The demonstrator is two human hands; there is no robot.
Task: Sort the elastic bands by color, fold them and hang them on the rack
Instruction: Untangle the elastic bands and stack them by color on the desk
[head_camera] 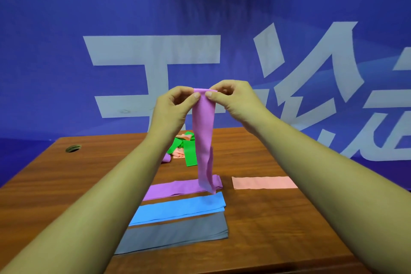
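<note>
I pinched the purple band (203, 131) doubled between both hands (175, 104), mid-fold; next I'd lay it on the folded purple band (173, 189).

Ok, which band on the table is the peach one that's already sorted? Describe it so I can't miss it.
Start at the wooden table and find the flat purple band, blue band and grey band stacked toward you. The sorted peach band lies flat, alone, right of that column, unlike the crumpled peach in the far pile.

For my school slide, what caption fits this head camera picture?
Both hands pinch a purple band above sorted bands on the wooden table.
</note>
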